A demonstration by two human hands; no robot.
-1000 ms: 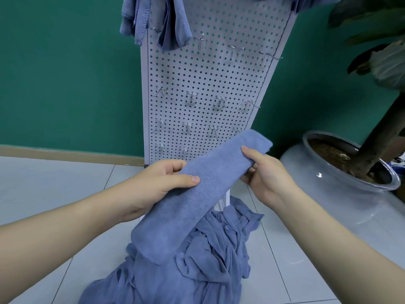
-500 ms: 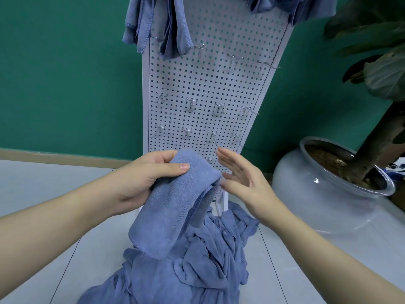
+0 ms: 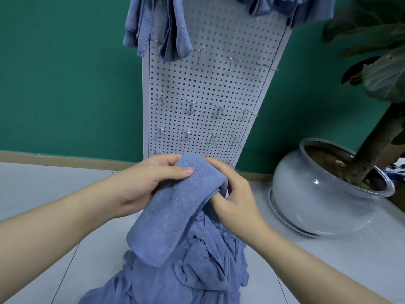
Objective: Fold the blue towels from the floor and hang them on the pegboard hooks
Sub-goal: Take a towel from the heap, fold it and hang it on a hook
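Blue terry towel, folded into a long strip [image 3: 175, 207], held at frame centre: left hand [image 3: 144, 183] pinching its top fold, thumb over; right hand [image 3: 234, 194] fingers tucked beneath. Below, crumpled blue towel pile [image 3: 186, 273]; behind, white perforated pegboard [image 3: 210, 88].

Indoor room, type not determinable: domestic or staged display corner. Evidence: plain green painted wall [image 3: 65, 84] with wooden skirting board [image 3: 54, 156]; pale tiled floor [image 3: 54, 194]; freestanding white pegboard [image 3: 208, 84] fitted with metal hooks [image 3: 191, 104]; large potted plant in a glossy white ceramic pot [image 3: 306, 194].
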